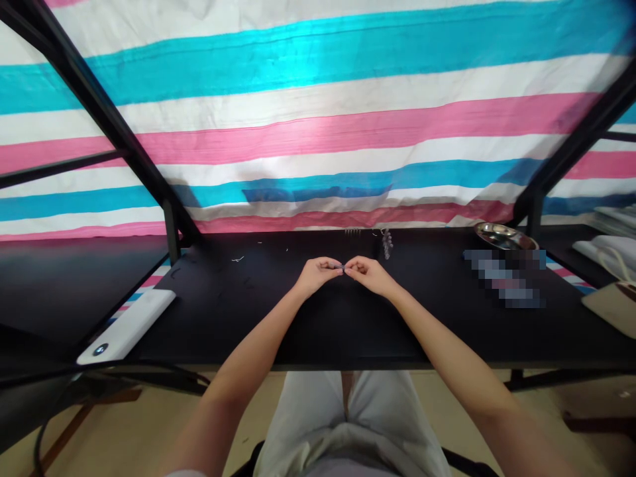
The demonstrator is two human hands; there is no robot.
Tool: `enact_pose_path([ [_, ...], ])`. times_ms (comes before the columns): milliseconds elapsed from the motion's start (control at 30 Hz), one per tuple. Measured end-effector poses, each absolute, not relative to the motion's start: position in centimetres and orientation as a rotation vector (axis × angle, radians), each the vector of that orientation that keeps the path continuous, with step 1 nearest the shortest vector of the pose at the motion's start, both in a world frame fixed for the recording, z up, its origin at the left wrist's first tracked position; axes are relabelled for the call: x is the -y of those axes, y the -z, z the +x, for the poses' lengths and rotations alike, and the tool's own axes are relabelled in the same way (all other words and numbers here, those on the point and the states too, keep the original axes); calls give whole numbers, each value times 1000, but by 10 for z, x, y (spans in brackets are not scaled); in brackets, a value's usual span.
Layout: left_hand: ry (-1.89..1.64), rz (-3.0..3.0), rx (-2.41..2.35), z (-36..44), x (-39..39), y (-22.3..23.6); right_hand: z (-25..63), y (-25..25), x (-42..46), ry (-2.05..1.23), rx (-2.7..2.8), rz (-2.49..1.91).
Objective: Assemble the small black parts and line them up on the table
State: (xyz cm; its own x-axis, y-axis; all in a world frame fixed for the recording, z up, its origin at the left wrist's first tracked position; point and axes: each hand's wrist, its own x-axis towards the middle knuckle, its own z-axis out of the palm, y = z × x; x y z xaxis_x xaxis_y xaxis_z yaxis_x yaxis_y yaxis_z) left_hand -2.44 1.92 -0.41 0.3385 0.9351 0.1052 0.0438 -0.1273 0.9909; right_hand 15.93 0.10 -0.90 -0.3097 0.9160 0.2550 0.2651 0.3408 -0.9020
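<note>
Above the middle of the black table, my left hand and my right hand meet fingertip to fingertip. Pinched between them is a small thin dark piece; its kind is too small to make out, and the fingers cover most of it. Both hands are closed, thumbs against forefingers. Just beyond my right hand lies a bunch of small greyish pieces with a bit of white string at its top. A row of small pale pieces sits at the table's back edge.
White thread scraps lie to the left. A long white box-like device stands at the left edge. At the back right is a shiny metal dish, beside a pixelated item. Black frame bars and a striped sheet bound the back.
</note>
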Motion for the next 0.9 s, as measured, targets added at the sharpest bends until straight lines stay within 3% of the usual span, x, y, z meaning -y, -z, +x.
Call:
enact_pose_path([
  [433, -986, 1515, -964, -25, -22, 12, 166, 10, 0, -683, 2060, -1202],
  [900, -865, 1745, -1017, -24, -19, 11, 164, 8, 2, -616, 2261, -1281],
])
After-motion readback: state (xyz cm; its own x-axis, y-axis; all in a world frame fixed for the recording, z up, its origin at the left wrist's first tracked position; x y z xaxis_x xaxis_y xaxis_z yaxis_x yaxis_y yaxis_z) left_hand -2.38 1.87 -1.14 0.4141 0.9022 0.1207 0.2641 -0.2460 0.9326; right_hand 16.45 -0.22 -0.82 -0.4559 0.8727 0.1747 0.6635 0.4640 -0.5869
